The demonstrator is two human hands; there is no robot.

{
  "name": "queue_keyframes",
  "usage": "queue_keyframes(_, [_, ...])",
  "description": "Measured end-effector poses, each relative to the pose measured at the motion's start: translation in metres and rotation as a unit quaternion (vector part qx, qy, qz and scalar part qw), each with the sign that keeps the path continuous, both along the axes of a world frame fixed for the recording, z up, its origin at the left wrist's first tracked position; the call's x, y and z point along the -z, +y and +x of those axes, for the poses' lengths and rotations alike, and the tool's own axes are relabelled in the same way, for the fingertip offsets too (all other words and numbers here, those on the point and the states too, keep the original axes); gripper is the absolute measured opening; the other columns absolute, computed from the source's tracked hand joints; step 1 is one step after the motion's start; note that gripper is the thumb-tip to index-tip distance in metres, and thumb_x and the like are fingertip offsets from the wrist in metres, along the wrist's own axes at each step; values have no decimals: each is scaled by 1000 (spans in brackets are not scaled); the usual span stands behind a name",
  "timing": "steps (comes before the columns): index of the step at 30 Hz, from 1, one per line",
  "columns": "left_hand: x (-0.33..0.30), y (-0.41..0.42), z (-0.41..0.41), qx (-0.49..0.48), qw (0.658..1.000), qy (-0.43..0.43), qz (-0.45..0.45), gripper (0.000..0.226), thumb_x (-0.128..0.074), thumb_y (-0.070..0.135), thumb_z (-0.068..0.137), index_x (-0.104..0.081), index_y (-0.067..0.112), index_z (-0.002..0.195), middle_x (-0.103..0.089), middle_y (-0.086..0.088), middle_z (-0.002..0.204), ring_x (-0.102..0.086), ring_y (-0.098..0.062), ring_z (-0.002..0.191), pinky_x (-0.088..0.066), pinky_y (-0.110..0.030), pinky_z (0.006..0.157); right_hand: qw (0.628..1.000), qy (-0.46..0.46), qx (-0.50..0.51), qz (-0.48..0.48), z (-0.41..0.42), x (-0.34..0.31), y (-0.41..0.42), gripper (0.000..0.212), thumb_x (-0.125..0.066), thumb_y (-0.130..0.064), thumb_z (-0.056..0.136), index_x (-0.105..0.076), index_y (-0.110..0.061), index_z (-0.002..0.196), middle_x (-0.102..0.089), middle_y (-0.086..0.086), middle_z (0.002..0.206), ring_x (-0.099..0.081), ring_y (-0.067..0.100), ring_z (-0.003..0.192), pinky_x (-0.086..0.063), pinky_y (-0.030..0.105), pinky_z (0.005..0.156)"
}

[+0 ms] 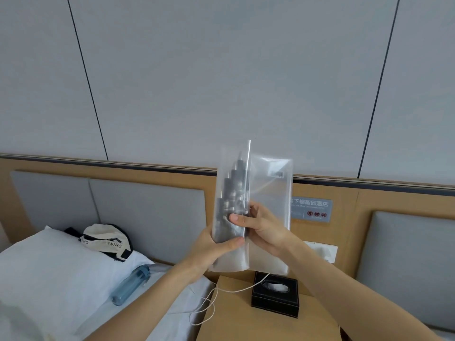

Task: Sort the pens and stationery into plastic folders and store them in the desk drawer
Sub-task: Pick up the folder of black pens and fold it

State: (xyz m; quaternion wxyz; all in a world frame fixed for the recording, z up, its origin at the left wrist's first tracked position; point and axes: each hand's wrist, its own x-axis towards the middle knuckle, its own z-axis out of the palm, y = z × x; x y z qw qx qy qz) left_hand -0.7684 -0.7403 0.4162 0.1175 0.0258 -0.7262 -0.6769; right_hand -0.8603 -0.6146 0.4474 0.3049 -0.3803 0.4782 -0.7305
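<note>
Here my left hand and right hand both pinch the upright plastic folder, dark pens inside, tissue box at six o'clock below.

Light: even, soft, cool daylight tone; source not visible.
Shadows: faint; a weak one under the tissue box on the nightstand.
Glare: mild sheen on the plastic folders; pale streak along the middle edge.
Sharpness: soft overall; sign text barely legible, pens hazy through the plastic.
Distortion: wide-angle; wall seams lean outward, headboard rail tilts.
</note>
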Motion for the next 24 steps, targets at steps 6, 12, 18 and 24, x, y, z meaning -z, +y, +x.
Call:
queue_keyframes(6, [-1, 5, -3, -29, 998, -14, 59, 51, -87, 35, 61, -66, 17, 104, -74, -7, 94, -69, -25, 91, -55, -38, 79, 987, 122, 88, 63, 5, -13, 3, 27, -69, -6, 83, -58, -6, 107, -70, 2, 91, -68, 16, 87, -55, 26, 72])
queue_keyframes(12, [-5, 7, -4, -44, 997, -1, 55, 35, -75, 19, 71, -68, 7, 104, -73, -7, 80, -68, -13, 64, -49, -19, 55, 941, 227, 227, 103, 4, -9, 0, 44, -79, -21, 75, -57, -20, 113, -70, -6, 98, -67, 8, 91, -56, 26, 74])
queue_keyframes(18, [13, -8, -7, -137, 983, -17, 122, 68, -91, 53, 29, -75, 21, 87, -69, -15, 90, -58, -34, 82, -46, -47, 77, 863, 302, 369, 167, -16, -6, 24, 58, -76, -27, 78, -51, -24, 129, -50, -6, 119, -49, 7, 107, -38, 18, 91])
queue_keyframes(24, [15, -14, -2, -125, 978, -29, 163, 66, -93, 48, 33, -75, 17, 88, -64, -24, 93, -50, -31, 87, -39, -45, 78, 953, 48, 270, 130, -28, 11, 37, 39, -49, -33, 96, -53, -12, 128, -64, 4, 116, -64, 17, 100, -53, 25, 78])
